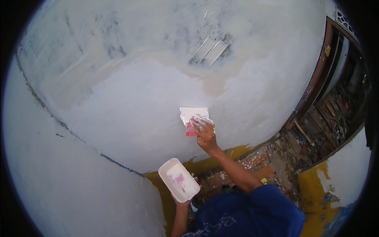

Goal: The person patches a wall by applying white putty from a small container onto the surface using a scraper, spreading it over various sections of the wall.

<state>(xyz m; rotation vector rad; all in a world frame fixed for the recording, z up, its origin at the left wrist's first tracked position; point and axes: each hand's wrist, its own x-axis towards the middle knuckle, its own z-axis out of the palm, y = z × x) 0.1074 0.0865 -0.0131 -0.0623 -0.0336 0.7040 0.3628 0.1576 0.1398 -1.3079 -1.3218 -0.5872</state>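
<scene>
My right hand (207,137) is closed around a red, flat putty spreader (191,130). Thick white putty (193,113) coats much of the spreader, and white smears cover my fingers. The blade lies against the pale wall (138,94), or very near it. Lower down, my left hand (182,204) grips a white rectangular tray (165,173) from beneath, fingertips showing along its right side. Inside the tray is whitish putty with a pinkish patch; what makes the patch is unclear.
Wet-looking raised lines (211,51) mark a grey patch higher on the wall. A dark crack (59,114) runs along the wall corner at left. Planks and rubble (272,162) litter the ground at right, below a brown door frame (316,79). Mustard paint (316,185) covers low wall parts.
</scene>
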